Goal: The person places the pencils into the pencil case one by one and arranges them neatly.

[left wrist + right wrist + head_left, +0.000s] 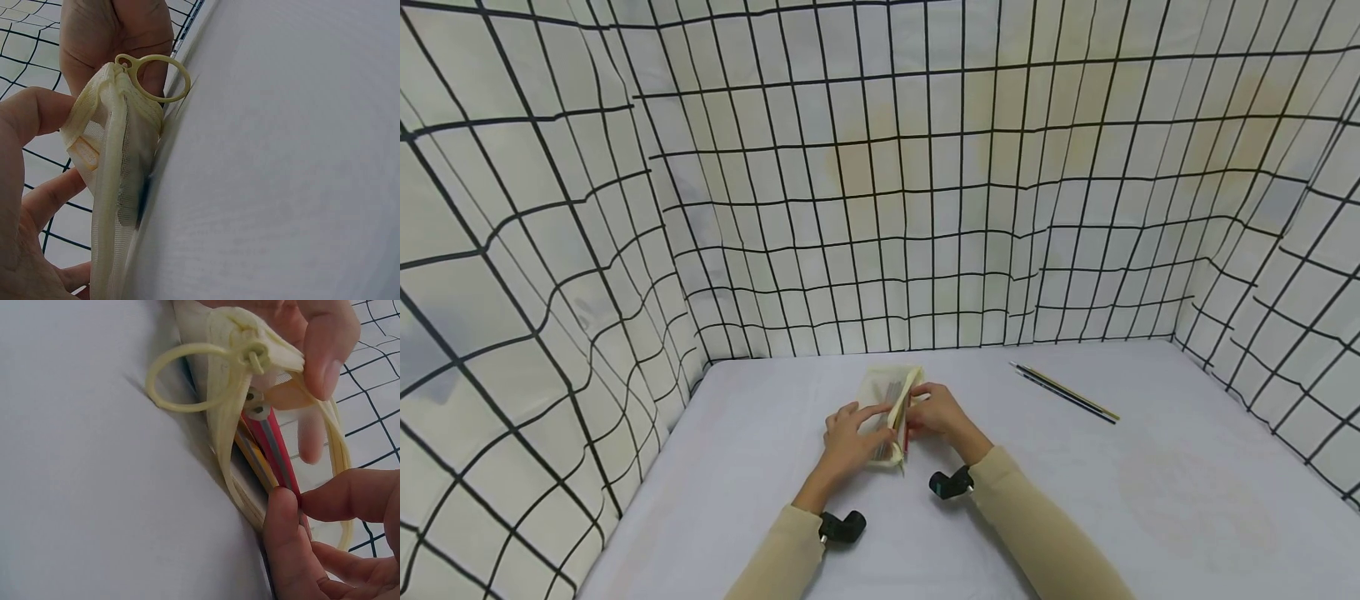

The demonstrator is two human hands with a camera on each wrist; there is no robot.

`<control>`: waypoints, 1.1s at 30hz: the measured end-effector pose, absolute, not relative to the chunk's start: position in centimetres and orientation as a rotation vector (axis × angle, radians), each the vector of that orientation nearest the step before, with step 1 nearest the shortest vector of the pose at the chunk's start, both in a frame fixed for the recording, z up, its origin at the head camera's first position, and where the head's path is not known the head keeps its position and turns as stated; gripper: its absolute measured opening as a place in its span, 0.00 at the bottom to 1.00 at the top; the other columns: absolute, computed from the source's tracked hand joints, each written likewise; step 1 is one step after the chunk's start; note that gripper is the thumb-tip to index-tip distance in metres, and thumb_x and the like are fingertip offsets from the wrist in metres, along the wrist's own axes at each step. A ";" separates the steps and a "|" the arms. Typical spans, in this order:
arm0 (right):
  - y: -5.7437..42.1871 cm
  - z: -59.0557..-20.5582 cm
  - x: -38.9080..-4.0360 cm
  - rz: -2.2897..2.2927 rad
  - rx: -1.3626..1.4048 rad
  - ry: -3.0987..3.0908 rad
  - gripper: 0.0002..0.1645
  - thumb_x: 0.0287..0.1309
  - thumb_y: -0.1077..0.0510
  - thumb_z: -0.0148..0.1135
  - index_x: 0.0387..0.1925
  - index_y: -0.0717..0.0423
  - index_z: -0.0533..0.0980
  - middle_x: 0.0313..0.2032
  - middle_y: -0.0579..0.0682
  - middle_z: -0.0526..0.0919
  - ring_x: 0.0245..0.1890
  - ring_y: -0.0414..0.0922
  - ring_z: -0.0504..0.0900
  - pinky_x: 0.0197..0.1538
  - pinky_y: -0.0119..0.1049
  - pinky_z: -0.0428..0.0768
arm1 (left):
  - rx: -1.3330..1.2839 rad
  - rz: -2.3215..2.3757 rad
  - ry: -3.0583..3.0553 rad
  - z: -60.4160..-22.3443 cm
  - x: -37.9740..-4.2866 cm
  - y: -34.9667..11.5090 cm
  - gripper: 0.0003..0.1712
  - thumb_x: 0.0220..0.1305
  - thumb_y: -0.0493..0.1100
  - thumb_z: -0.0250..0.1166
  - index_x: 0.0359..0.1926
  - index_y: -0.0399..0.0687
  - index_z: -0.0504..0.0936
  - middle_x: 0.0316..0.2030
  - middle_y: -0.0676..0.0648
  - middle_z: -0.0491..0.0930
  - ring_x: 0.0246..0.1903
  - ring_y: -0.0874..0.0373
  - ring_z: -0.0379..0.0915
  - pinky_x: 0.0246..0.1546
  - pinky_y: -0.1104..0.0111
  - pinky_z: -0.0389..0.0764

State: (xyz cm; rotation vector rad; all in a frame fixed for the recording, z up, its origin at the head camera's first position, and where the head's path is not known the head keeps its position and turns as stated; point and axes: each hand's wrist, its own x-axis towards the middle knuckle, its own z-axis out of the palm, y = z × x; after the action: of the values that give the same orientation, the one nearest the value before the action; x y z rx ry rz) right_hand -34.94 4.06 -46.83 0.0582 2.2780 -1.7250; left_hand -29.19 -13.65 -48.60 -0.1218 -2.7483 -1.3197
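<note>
A cream mesh zip pouch lies on the white table with its zipped side parted. My left hand grips the pouch's edge near the zip, thumb on the outside and a finger showing through the mesh in the right wrist view. At the opening, my right hand pinches a red pencil with a grey stripe between thumb and forefinger. Right beside it in the opening is a yellow pencil. A round cream pull ring hangs from the zip end. More slim, dark sticks show through the mesh.
To the right on the white table lie several slim pencils, one yellow and others dark, slanting side by side. White cloth walls with a black grid stand behind and at both sides. Each wrist wears a small black camera.
</note>
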 end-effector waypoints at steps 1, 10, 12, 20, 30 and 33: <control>4.0 -46.9 -34.9 -1.728 0.062 2.287 0.35 0.55 0.69 0.68 0.66 0.63 0.70 0.43 0.59 0.80 0.28 0.44 0.82 0.29 0.31 0.83 | -0.124 -1.321 -2.747 -48.6 -29.1 -13.6 0.27 0.58 0.56 0.70 0.60 0.63 0.84 0.73 0.30 0.61 0.71 0.31 0.49 0.64 0.32 0.56; 4.0 -47.2 -34.9 -1.763 0.039 2.293 0.21 0.60 0.71 0.61 0.56 0.67 0.76 0.33 0.54 0.83 0.22 0.39 0.81 0.28 0.28 0.82 | -0.138 -1.337 -2.741 -48.5 -29.0 -13.7 0.28 0.58 0.55 0.68 0.61 0.64 0.83 0.74 0.31 0.61 0.72 0.32 0.49 0.65 0.32 0.55; 4.1 -47.3 -35.0 -1.769 0.013 2.279 0.19 0.62 0.70 0.61 0.55 0.68 0.77 0.32 0.54 0.84 0.22 0.39 0.81 0.28 0.28 0.82 | -0.141 -1.342 -2.738 -48.5 -29.0 -13.7 0.28 0.58 0.55 0.68 0.61 0.64 0.84 0.74 0.30 0.61 0.72 0.32 0.49 0.65 0.33 0.55; 4.4 -46.9 -34.8 -1.726 -0.088 2.239 0.16 0.66 0.65 0.62 0.53 0.68 0.79 0.36 0.55 0.87 0.28 0.41 0.83 0.32 0.29 0.83 | -0.125 -1.378 -2.741 -48.4 -28.9 -13.7 0.26 0.60 0.55 0.68 0.61 0.64 0.84 0.74 0.31 0.60 0.73 0.33 0.46 0.66 0.34 0.53; 6.1 -46.3 -35.5 -1.737 -0.031 2.287 0.16 0.63 0.67 0.61 0.51 0.68 0.79 0.33 0.55 0.86 0.28 0.42 0.83 0.31 0.30 0.83 | -0.148 -1.345 -2.727 -48.5 -28.9 -13.7 0.26 0.58 0.55 0.70 0.60 0.63 0.85 0.73 0.30 0.61 0.72 0.31 0.48 0.65 0.31 0.54; 6.8 -46.1 -35.9 -1.733 -0.002 2.293 0.16 0.64 0.66 0.60 0.52 0.68 0.79 0.36 0.56 0.86 0.30 0.42 0.84 0.33 0.33 0.85 | -0.146 -1.346 -2.731 -48.5 -28.9 -13.7 0.27 0.58 0.56 0.70 0.60 0.63 0.84 0.74 0.30 0.61 0.72 0.31 0.48 0.65 0.31 0.53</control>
State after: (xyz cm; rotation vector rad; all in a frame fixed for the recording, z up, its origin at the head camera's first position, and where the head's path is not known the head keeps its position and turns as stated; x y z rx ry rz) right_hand -35.85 6.80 -46.10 -0.0018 2.2929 -1.7329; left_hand -28.95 -13.70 -48.47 -0.1455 -2.7313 -1.3462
